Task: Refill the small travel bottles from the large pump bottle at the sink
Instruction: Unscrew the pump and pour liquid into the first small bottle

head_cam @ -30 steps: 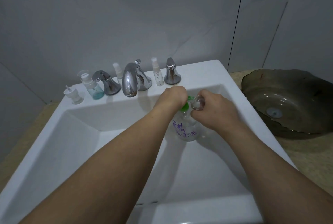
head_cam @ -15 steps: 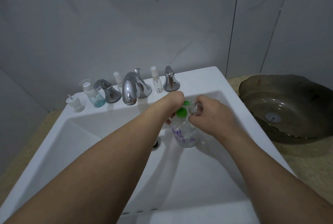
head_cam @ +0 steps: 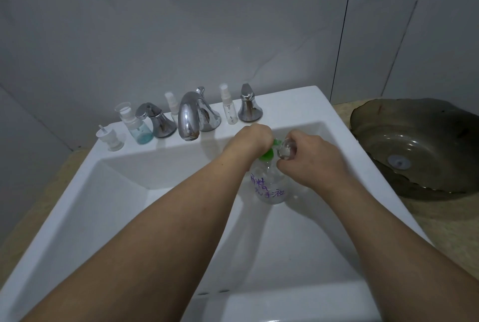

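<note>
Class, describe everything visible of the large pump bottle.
The large pump bottle is clear, plastic-looking, with purple handwritten characters on its side and a green pump top. It stands roughly upright inside the white sink. The left hand covers the pump; the right hand holds a small clear bottle at the spout.

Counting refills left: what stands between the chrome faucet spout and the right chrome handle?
In the head view, one small clear spray bottle stands on the ledge between the chrome spout and right handle.
</note>
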The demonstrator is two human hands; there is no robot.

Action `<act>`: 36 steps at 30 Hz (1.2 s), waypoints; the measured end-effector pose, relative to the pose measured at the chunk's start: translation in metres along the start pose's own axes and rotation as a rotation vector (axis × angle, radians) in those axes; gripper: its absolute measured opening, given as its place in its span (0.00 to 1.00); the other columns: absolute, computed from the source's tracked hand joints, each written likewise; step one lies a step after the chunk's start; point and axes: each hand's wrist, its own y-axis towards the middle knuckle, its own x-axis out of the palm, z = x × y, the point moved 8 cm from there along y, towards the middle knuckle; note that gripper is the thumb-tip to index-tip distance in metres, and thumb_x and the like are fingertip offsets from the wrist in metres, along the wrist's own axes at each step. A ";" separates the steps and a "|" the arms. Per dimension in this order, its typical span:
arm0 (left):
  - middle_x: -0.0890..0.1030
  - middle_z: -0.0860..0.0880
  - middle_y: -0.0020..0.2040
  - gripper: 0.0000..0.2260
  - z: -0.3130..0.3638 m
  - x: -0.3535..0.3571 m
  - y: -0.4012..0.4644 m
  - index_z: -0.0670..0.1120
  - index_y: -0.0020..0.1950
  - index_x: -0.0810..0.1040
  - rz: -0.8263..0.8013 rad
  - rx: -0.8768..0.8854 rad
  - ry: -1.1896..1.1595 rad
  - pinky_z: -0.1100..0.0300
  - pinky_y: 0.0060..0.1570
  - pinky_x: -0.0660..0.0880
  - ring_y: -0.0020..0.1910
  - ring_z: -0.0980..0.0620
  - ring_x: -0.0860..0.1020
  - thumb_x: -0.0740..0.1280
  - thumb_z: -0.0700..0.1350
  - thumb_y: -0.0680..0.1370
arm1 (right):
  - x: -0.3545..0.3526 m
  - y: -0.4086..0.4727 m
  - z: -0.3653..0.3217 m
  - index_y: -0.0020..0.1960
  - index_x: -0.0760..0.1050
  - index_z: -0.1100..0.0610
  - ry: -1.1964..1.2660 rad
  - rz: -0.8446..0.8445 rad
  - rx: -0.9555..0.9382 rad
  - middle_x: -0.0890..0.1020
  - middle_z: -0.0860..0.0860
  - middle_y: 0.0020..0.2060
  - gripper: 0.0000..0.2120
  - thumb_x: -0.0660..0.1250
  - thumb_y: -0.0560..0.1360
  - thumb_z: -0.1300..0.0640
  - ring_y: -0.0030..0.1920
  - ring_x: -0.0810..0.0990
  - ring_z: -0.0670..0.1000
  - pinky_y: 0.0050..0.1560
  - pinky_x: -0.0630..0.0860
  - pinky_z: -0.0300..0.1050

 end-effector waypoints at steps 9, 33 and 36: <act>0.78 0.41 0.47 0.16 -0.007 -0.007 -0.017 0.38 0.53 0.74 -0.133 -0.103 -0.089 0.57 0.28 0.65 0.39 0.45 0.76 0.49 0.43 0.80 | -0.004 0.000 -0.003 0.47 0.68 0.48 0.051 0.033 -0.012 0.80 0.47 0.43 0.13 0.68 0.67 0.48 0.46 0.78 0.55 0.40 0.67 0.43; 0.75 0.35 0.65 0.16 0.000 0.000 0.009 0.33 0.66 0.72 0.003 0.034 -0.078 0.46 0.61 0.74 0.63 0.37 0.75 0.53 0.37 0.83 | 0.001 0.001 0.002 0.51 0.72 0.50 0.014 0.009 0.015 0.81 0.49 0.45 0.15 0.68 0.66 0.49 0.48 0.79 0.56 0.46 0.75 0.47; 0.78 0.35 0.59 0.16 -0.002 0.001 0.003 0.34 0.61 0.76 -0.032 0.005 -0.036 0.41 0.50 0.78 0.56 0.35 0.78 0.54 0.35 0.78 | 0.000 0.001 0.001 0.50 0.72 0.50 0.009 0.011 0.008 0.81 0.48 0.44 0.15 0.68 0.66 0.48 0.47 0.79 0.55 0.45 0.75 0.46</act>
